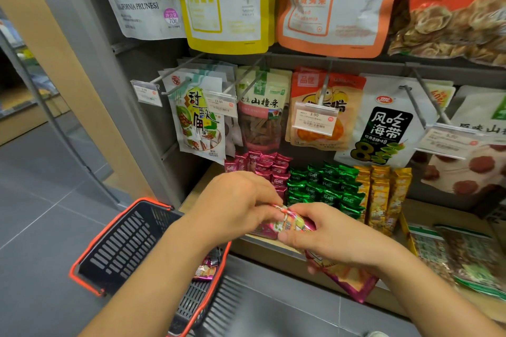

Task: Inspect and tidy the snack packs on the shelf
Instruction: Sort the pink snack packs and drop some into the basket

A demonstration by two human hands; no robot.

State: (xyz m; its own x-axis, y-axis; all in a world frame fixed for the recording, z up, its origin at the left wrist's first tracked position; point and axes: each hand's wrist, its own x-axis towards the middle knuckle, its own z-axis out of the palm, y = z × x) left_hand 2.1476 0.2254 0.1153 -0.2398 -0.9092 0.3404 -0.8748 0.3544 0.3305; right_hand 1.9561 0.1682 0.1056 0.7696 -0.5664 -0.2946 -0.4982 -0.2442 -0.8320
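Note:
A pink snack pack (345, 279) is held over the shelf's front edge. My right hand (334, 241) grips it from above, and its lower end sticks out below that hand. My left hand (235, 208) pinches the pack's crinkled top end (290, 217) at the fingertips. Behind my hands, rows of small packs stand on the wooden shelf (191, 194): pink ones (262, 164) at the left, green ones (325, 186) in the middle, gold ones (383, 194) to the right. My left hand hides the front pink packs.
A black basket with orange rim (131, 246) sits on the floor under my left arm, with a pink pack (205, 271) in it. Larger bags hang on pegs above the shelf, with price tags (315, 119) in front. Flat packs (460, 257) lie at the shelf's right.

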